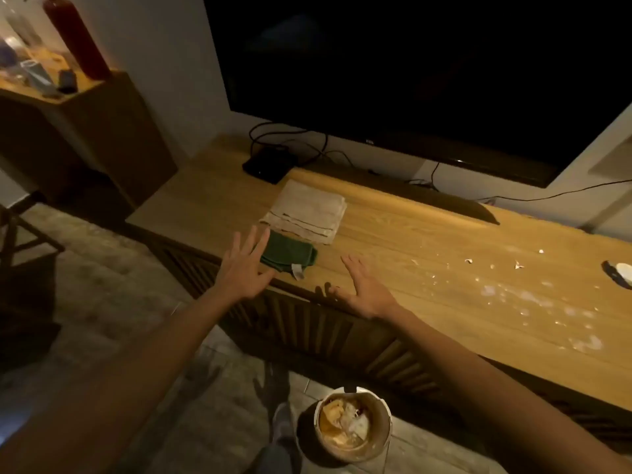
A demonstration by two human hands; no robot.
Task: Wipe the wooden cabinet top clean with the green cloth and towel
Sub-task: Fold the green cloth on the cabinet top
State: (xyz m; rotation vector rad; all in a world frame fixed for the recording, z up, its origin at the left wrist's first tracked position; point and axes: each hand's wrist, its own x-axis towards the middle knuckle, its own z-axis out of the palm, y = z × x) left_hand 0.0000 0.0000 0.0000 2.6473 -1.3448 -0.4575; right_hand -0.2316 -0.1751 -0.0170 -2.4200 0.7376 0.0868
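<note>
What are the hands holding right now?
Nothing. Both are open with fingers spread: the left hand hovers by the green cloth, and the right hand is over the cabinet top.

We see a counter (pixel 393 234) of smooth, light grained wood, satin sheen. Green cloth (pixel 290 253): matt, soft weave. Towel (pixel 307 210) at its 1 o'clock: beige terry, rough nap. Slatted front (pixel 307 323): darker wood.

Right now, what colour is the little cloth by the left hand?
Dark green cloth, with a small white tag, seen in the head view.
</note>
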